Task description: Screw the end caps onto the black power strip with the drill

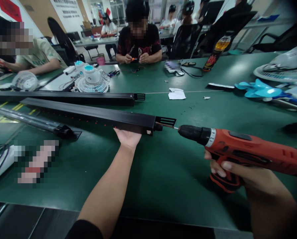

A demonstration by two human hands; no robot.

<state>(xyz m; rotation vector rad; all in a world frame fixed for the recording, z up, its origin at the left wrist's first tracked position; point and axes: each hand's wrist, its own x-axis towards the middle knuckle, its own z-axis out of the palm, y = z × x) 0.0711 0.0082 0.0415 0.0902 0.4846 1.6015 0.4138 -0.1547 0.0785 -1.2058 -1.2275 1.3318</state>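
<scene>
My right hand [228,169] grips a red and black cordless drill [253,149], its fingers wrapped round the handle. The drill's thin bit points left and meets the end of a long black rectangular bar [128,121], beside a slotted bracket [167,121]; the exact contact is too small to tell. From below, my left hand [130,137] supports the bar near that end, with its fingers hidden beneath and behind it. The bar's near end is lifted off the table, and a small label shows on its corner.
Behind lies a second black bar [88,98]. A clear-wrapped strip [31,119] is at the left. Fan parts [92,81], a white paper scrap [177,94], a bottle [217,51] and blue fan blades [260,89] lie on the green table [163,196]. A co-worker [138,39] sits opposite.
</scene>
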